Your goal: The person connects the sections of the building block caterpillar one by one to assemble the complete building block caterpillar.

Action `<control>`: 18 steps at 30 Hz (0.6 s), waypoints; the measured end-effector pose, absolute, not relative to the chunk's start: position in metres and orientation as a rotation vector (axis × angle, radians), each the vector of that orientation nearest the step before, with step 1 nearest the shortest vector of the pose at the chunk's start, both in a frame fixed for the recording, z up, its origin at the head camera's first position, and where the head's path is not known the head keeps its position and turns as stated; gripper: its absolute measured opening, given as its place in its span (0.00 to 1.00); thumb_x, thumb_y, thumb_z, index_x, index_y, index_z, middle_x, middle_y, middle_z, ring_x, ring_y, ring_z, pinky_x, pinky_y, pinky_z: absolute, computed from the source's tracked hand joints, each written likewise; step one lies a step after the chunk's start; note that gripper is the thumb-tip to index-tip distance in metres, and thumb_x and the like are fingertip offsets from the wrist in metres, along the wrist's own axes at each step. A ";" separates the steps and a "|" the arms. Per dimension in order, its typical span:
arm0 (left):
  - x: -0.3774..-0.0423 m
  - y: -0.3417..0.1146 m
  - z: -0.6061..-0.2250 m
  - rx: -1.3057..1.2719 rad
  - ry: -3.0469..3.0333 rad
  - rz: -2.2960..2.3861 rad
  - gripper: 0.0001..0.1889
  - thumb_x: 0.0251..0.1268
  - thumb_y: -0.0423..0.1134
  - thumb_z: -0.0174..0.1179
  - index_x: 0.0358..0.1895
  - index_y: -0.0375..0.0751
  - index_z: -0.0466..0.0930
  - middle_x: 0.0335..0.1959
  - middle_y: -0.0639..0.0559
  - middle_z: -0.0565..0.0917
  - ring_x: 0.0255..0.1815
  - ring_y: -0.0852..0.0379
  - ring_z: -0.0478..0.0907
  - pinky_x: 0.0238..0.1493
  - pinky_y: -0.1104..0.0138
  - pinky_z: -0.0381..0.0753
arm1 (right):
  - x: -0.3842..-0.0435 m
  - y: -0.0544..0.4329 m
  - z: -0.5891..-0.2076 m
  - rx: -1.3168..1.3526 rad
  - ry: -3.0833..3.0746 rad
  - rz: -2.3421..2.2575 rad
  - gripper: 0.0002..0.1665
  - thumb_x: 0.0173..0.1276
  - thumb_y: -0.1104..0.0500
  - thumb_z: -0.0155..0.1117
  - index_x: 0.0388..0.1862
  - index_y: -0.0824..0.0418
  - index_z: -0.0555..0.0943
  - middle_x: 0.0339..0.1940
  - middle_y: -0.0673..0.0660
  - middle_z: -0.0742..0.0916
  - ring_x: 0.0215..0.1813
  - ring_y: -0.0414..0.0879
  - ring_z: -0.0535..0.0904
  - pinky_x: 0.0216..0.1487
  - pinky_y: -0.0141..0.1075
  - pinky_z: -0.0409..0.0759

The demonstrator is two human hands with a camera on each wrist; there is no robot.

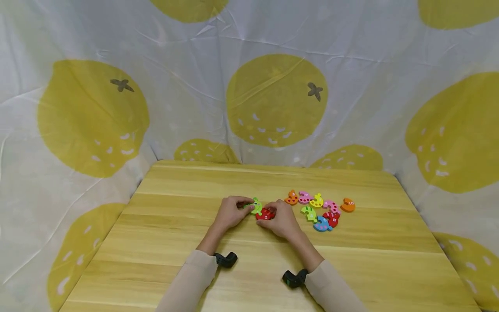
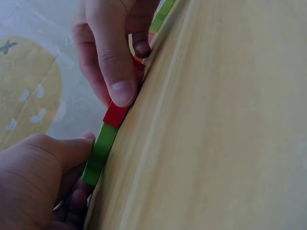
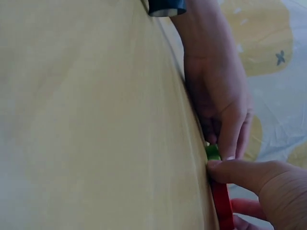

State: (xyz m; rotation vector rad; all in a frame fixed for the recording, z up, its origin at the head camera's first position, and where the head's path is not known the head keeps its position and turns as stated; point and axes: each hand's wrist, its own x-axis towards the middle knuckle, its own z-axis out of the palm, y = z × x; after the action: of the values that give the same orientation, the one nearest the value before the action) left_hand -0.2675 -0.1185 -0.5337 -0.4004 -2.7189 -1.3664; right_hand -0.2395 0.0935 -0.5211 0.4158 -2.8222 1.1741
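Note:
My left hand (image 1: 231, 212) pinches a green puzzle piece with a smiling face (image 1: 256, 206) between thumb and fingers, flat on the wooden table. Against its right side lies a red puzzle piece marked 2 (image 1: 265, 214), which my right hand (image 1: 283, 220) grips by its edges. The left wrist view shows the green piece (image 2: 100, 154) and the red piece (image 2: 115, 114) edge to edge on the tabletop. In the right wrist view, the right thumb presses the near side of the red piece (image 3: 220, 201), with the left hand (image 3: 223, 103) beyond.
Right of my hands lies a loose group of numbered pieces: orange (image 1: 291, 198), pink (image 1: 305, 197), yellow (image 1: 317, 200), light green (image 1: 309, 213), blue (image 1: 322, 223) and red (image 1: 332, 219) among them. An orange piece marked 10 (image 1: 348, 205) sits at their right. A lemon-print cloth (image 1: 187, 95) hangs behind the table.

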 end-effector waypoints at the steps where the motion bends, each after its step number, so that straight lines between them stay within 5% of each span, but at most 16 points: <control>1: -0.267 -0.118 -0.533 -0.400 -2.725 -1.364 0.10 0.64 0.46 0.73 0.47 0.51 0.92 0.46 0.55 0.92 0.47 0.59 0.87 0.48 0.60 0.86 | -0.240 0.093 -0.520 0.406 -2.835 1.172 0.29 0.51 0.46 0.86 0.47 0.60 0.90 0.37 0.54 0.84 0.39 0.44 0.79 0.44 0.40 0.81; 12: -0.264 -0.117 -0.530 -0.364 -2.776 -1.395 0.18 0.57 0.49 0.78 0.51 0.52 0.91 0.53 0.55 0.90 0.59 0.54 0.84 0.62 0.56 0.83 | -0.243 0.101 -0.522 0.405 -2.847 1.276 0.34 0.51 0.42 0.85 0.53 0.59 0.88 0.40 0.51 0.85 0.41 0.42 0.80 0.46 0.39 0.82; 18: -0.262 -0.118 -0.531 -0.404 -2.781 -1.357 0.17 0.61 0.47 0.75 0.54 0.51 0.90 0.56 0.51 0.88 0.62 0.49 0.81 0.65 0.52 0.79 | -0.252 0.128 -0.522 0.357 -2.719 1.277 0.24 0.64 0.47 0.77 0.50 0.62 0.88 0.34 0.52 0.86 0.36 0.43 0.80 0.40 0.35 0.80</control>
State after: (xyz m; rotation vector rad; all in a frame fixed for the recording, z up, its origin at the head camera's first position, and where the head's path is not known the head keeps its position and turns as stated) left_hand -0.2622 -0.1176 -0.5311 -0.4035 -2.7809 -1.3569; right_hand -0.2519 0.1275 -0.5221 0.3575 -2.7190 1.2772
